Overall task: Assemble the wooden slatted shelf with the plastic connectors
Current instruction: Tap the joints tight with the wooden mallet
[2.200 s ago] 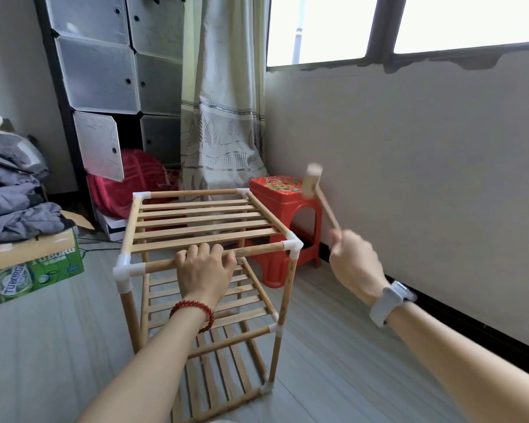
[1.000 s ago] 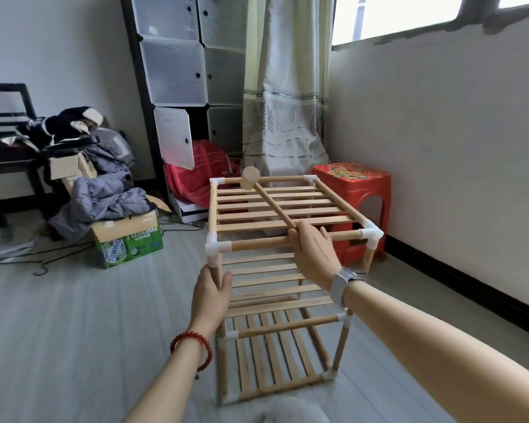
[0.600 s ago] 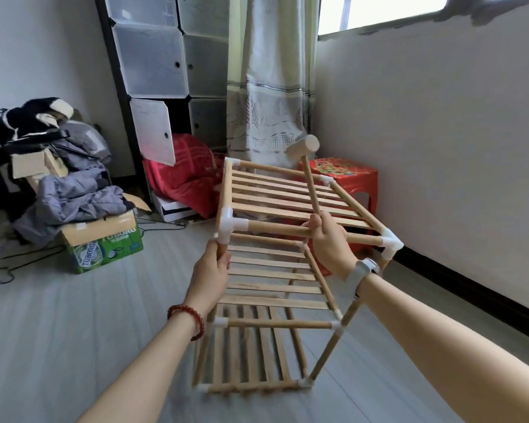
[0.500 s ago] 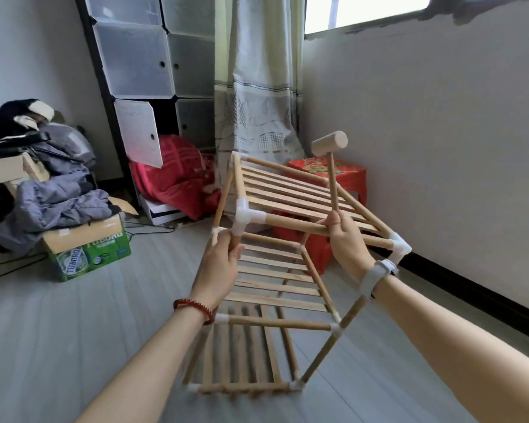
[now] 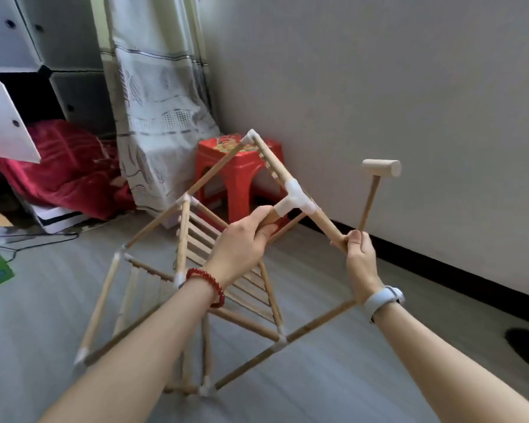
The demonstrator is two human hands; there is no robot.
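Head view (only cam): wooden slatted shelf [image 5: 226, 270] is tipped over on a diagonal, resting on the floor [image 5: 333, 377] at its lower white corner joints, upper part held up in front of the person. Both hands on it. Left hand [image 5: 245, 239] fingers curled round a short rod just below the white plastic T-connector [image 5: 293, 199]. Right hand [image 5: 359, 254] grips the rail end that runs down-right out of that same connector, and pinches a small wooden mallet [image 5: 376, 184] handle w/ it, head up and sitting idle near the wall [image 5: 409, 87]. Key relation: connector sits between the two hands, up and fwd of both; left is touching distance, right is further down the rail. Rail's long axis runs from the far top corner joint [image 5: 251, 136] down-right to the right hand. Frame looks fully joined as far as I can see; some joints blurred, can't confirm seating. Judgement: looks like reorienting the frame to reach a joint for tapping. Next move prob needs right hand freed from the rail to swing, left alone steadying. Risk: frame pivots on its floor corner once right lets go. Red stool [image 5: 235, 166] and curtain [image 5: 156, 102] right behind it, so little room at the back.
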